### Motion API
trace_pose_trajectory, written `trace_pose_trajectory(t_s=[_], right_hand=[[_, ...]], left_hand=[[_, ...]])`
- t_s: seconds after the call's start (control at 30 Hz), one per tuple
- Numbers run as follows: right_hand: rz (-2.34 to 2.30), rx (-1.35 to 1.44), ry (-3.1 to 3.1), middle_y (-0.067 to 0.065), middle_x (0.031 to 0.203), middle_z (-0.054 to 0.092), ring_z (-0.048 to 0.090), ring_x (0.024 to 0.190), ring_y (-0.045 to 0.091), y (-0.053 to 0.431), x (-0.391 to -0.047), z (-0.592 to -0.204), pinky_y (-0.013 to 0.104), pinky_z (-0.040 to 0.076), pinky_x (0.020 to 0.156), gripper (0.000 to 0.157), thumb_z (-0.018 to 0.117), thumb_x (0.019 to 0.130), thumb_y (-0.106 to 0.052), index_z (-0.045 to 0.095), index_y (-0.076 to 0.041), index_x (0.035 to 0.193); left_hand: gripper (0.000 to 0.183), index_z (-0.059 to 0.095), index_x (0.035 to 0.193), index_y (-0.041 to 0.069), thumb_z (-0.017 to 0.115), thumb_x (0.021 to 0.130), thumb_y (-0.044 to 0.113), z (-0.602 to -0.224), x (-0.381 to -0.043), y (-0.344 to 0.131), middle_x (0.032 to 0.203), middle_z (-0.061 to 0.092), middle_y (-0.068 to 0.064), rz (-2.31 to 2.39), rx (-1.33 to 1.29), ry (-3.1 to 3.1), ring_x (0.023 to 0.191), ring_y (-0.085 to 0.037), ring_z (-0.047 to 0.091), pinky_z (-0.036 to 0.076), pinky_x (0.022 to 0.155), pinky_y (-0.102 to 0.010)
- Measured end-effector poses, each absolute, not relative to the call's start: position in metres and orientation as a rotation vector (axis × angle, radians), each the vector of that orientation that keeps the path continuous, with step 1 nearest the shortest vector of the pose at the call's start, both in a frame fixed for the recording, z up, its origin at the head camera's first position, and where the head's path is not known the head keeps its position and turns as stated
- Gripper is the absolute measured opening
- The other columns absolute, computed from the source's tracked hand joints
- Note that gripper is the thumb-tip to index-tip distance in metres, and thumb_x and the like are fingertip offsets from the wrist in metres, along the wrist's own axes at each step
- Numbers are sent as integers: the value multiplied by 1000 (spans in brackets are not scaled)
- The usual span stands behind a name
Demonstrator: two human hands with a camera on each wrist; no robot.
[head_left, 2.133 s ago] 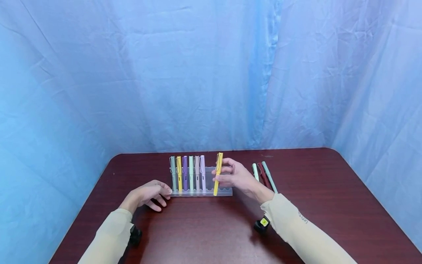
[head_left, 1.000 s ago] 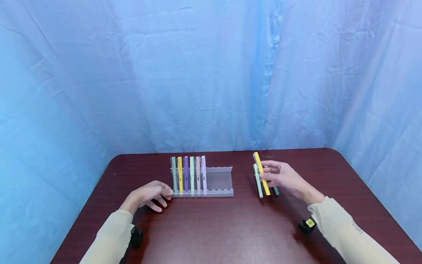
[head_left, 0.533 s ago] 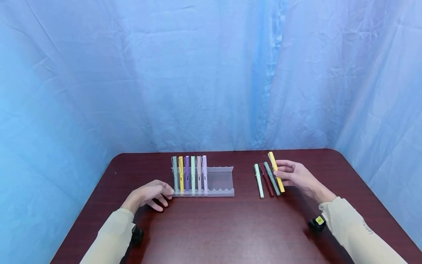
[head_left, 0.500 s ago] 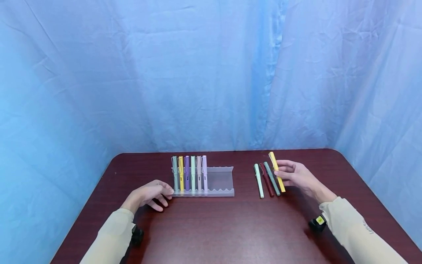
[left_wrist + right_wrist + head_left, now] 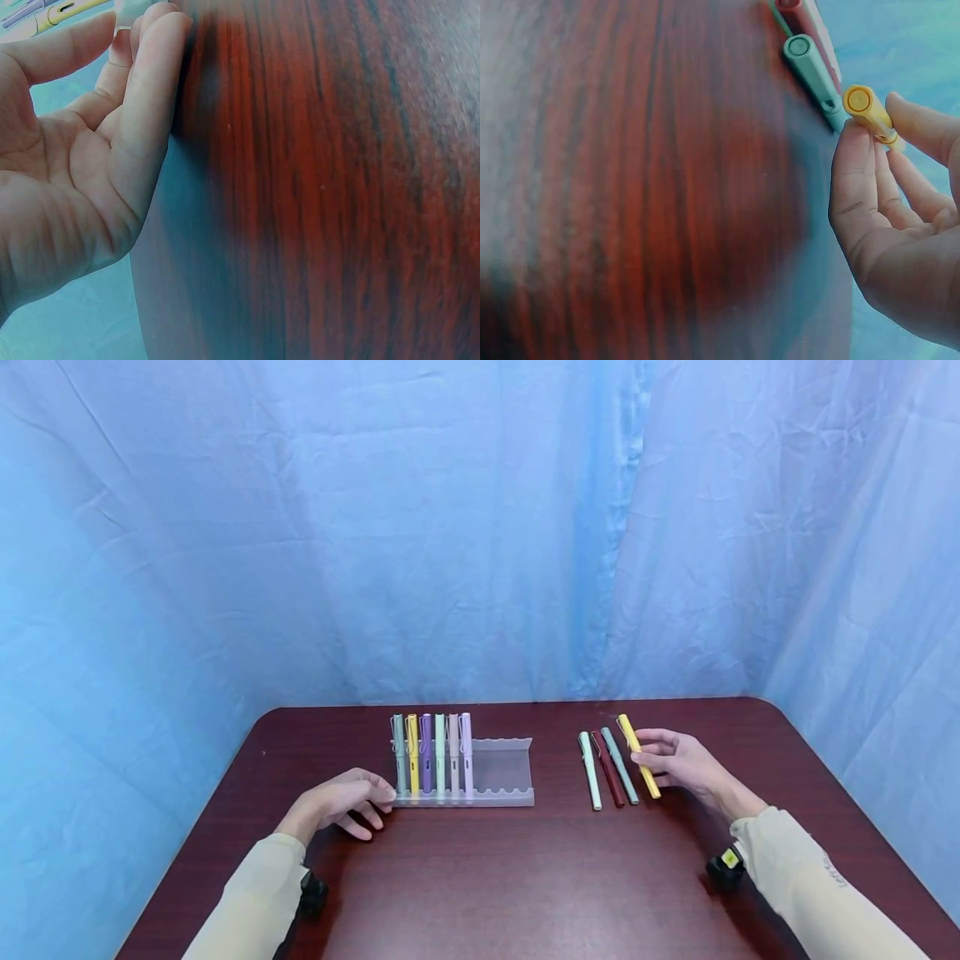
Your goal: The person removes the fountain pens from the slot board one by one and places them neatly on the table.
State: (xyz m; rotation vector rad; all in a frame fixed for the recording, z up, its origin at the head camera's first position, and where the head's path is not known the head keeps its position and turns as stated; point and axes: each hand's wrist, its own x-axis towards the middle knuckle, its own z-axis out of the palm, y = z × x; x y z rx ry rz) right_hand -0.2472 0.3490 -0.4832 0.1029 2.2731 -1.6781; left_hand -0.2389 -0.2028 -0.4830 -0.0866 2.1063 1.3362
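Observation:
My right hand (image 5: 686,764) pinches a yellow pen (image 5: 640,758) between thumb and fingers, low over the table at the right end of a row of pens. Left of it lie a grey-green pen (image 5: 620,767), a dark red pen (image 5: 608,768) and a pale green pen (image 5: 590,771). In the right wrist view the yellow pen's end (image 5: 860,99) faces the camera. My left hand (image 5: 341,800) pinches the left front corner of a clear plastic pen rack (image 5: 501,798). Several pens stand side by side in the rack's left part, among them a dark purple pen (image 5: 427,756).
The dark red-brown wooden table (image 5: 480,877) has rounded far corners. A pale blue curtain (image 5: 450,527) hangs behind it and along both sides. Bare grooves show in the right part of the rack.
My right hand has carried the yellow pen from the rack rightward past the other loose pens, then lowered it beside the grey-green pen. The left hand has stayed at the rack corner.

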Motion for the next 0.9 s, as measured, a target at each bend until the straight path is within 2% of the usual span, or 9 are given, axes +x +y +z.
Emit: trace_pose_trajectory(t_s=[0.43, 0.9], right_hand=[[-1579, 112, 2321, 20, 129, 63, 68, 98, 18, 346, -251, -492, 40, 60, 79, 72, 73, 96, -28, 37, 2, 151], [-1528, 162, 2360, 20, 125, 63, 68, 95, 22, 338, -250, -490, 42, 61, 73, 68, 73, 96, -27, 39, -2, 150]], left_hand=[[20, 68, 106, 3, 65, 97, 22, -485, -240, -203, 98, 64, -14, 1342, -84, 2112, 74, -26, 65, 61, 61, -40], [23, 67, 110, 2, 64, 97, 22, -480, -237, -202, 99, 64, -14, 1328, -87, 2111, 74, -25, 65, 61, 61, -40]])
